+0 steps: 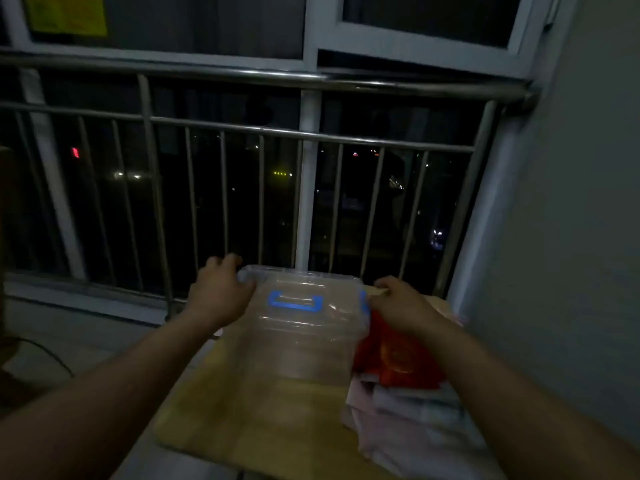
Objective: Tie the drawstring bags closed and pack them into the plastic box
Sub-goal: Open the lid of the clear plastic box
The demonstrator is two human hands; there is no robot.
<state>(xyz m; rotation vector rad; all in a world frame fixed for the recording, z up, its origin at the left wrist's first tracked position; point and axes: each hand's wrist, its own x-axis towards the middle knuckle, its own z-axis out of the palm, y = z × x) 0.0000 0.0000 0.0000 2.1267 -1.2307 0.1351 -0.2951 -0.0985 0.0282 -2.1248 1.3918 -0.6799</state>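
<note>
A clear plastic box [294, 344] with a lid and a blue handle [294, 302] sits tilted on a small wooden table [249, 410]. My left hand [221, 292] grips the box's far left corner. At the right end, by a blue latch, my right hand [398, 303] grips the box. A red drawstring bag [398, 358] with a gold print lies just right of the box. Under and in front of it is a heap of pale pink and white bags [408, 424].
A steel railing [311, 133] with vertical bars stands right behind the table, in front of dark windows. A grey wall [571, 237] closes the right side. A dark cable [45, 351] runs across the floor at the left. The light is dim.
</note>
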